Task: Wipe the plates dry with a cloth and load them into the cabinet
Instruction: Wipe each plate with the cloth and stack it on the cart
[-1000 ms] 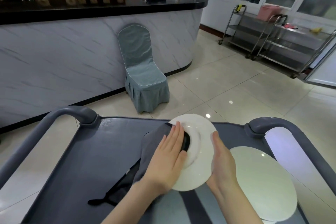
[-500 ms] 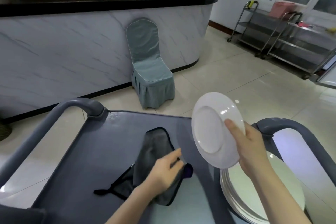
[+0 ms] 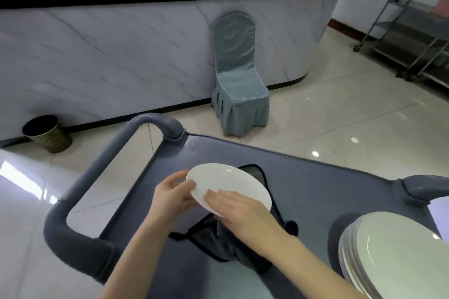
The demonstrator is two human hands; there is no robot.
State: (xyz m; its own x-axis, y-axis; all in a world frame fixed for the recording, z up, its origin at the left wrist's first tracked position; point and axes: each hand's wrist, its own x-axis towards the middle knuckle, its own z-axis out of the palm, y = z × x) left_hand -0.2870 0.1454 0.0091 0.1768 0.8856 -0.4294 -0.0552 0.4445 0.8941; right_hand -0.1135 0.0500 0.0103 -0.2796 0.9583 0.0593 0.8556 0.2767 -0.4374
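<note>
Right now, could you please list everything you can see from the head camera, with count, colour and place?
held plate: one, white, tilted over the cart's middle
cloth: one, dark grey, crumpled on the cart beneath the held plate
plate stack: several, white, cart's near right corner
cart: one, grey-blue, foreground
chair: one, blue-grey cover, against the counter
counter: one, marbled pale front with black top, across the back
bin: one, dark, on the floor at far left
metal trolleys: apparently two, steel, far right
left hand: grips the held plate's left rim
right hand: fingers flat on its near rim, thumb hidden
</note>
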